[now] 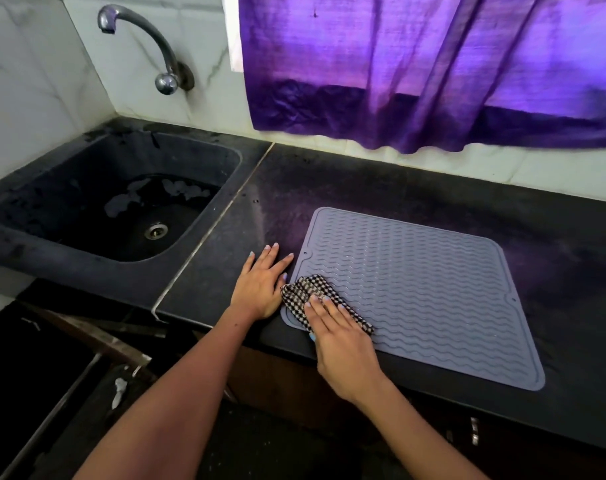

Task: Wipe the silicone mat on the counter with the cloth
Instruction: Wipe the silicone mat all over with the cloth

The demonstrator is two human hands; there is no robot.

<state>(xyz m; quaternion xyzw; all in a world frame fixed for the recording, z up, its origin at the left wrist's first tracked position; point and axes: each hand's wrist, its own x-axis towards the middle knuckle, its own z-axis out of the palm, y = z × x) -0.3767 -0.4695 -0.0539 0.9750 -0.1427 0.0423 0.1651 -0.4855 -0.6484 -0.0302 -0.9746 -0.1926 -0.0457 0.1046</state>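
Far left of the frame: dark sink (225, 157) with a little water pooled near the drain, tap (138, 39) above it. Left hand (263, 285) lies flat on the counter (433, 188), fingers straight and slightly spread, just beside the mat's left edge, holding nothing. Right hand (343, 341) presses the cloth (306, 292) down with straight fingers at the mat's lower-left corner. Risks: mat (415, 292) isn't pinned, left hand is off it, so a hard stroke toward the right could drag or buckle it; its near edge sits right at the counter lip, so it could creep off. Cloth is bunched, small contact patch, likely to skip the grooves. Mat sits centre-right of the frame, grey, rectangular, rounded corners, wavy ribs, raised rim, lying flat. No visible dirt or wet I can make out.
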